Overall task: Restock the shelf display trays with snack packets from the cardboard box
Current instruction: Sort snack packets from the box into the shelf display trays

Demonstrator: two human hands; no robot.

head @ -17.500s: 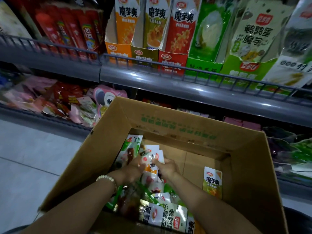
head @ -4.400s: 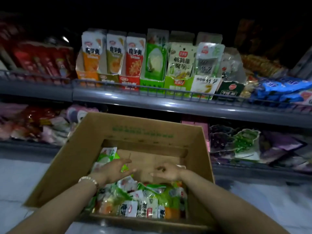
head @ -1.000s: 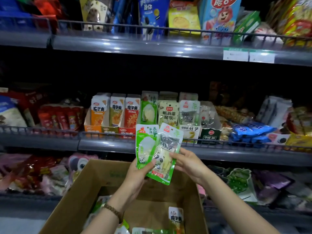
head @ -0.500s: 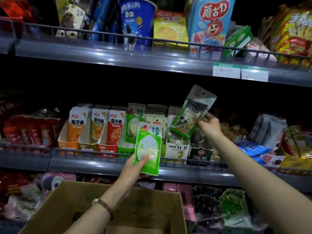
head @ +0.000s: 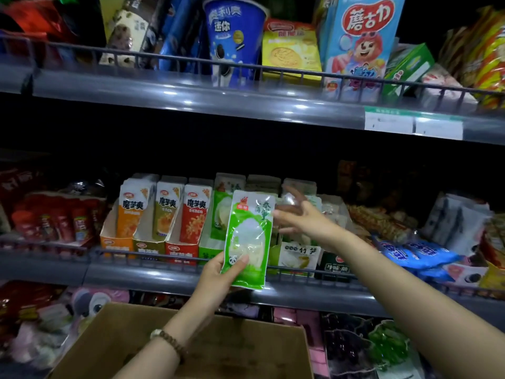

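Glossy plastic packet [head: 247, 239] — matt cardboard box [head: 218, 348].

The left hand [head: 216, 272] and right hand [head: 306, 217] are bare, uncovered right down to the frame's edge. Around the left wrist sits a bracelet of small round dark-brown beads [head: 172, 344], with one paler, cream-coloured piece at its outer end.

Right hand [head: 307, 218], fingers a blur.

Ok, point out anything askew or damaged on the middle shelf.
Nothing looks spilled or torn. The tray packets stand upright in rows; only the blue packets at the right lie slanted in a loose heap.
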